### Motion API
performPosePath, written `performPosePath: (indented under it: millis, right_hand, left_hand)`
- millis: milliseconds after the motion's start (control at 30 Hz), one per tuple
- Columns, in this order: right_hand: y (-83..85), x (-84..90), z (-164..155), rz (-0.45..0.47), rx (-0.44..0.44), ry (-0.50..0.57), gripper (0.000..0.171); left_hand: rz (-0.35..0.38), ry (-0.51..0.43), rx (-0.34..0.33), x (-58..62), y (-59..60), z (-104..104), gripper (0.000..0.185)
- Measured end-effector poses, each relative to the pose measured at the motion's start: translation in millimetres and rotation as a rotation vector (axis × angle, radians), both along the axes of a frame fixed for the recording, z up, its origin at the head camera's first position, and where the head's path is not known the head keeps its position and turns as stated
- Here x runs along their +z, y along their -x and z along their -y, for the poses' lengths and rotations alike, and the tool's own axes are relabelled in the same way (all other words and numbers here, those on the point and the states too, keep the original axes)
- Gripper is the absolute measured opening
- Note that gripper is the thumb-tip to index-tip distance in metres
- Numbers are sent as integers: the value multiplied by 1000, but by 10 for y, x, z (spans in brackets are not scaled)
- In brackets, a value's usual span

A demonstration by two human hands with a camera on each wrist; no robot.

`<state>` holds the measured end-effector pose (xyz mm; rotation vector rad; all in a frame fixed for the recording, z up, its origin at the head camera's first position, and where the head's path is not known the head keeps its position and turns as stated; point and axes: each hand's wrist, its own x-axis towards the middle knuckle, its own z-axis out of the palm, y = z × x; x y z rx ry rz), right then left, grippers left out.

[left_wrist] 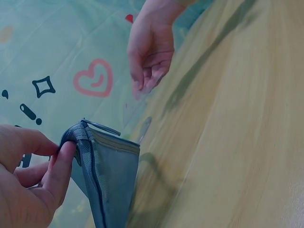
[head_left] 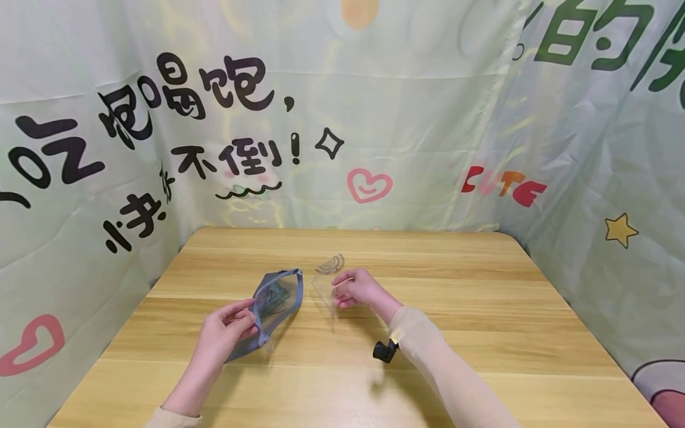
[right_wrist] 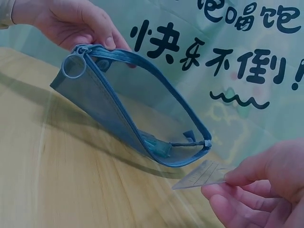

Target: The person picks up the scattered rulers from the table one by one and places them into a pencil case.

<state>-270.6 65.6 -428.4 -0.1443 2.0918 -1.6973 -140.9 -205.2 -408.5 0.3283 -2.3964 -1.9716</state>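
My left hand pinches the zip edge of a blue-grey mesh pouch, thumb and fingers closed on the rim near the ring pull, and holds it tilted above the wooden table with its mouth gaping open towards my right. Something greenish sits inside the pouch, but through the mesh I cannot make out what it is. My right hand pinches a clear plastic ruler piece between thumb and fingertips, just beside the pouch's open mouth and not yet in it. The piece is so transparent that in the head view its edges almost vanish against the wood. A clear protractor lies on the table just behind my right hand, faint and partly hidden by it.
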Motion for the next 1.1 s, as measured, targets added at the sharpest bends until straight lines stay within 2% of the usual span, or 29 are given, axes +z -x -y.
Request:
performPosePath:
  millis: [500, 767, 1100]
  right_hand:
    - [-11, 75, 19, -6, 20, 10, 39]
    - [-42, 125, 80, -30, 24, -9, 34]
    - [-48, 125, 120, -48, 56, -9, 42]
  left_hand:
    - [-8, 13, -7, 18, -1, 13, 43]
    - [-3, 10, -9, 23, -4, 10, 43]
    - [-4, 8, -8, 18, 4, 7, 44]
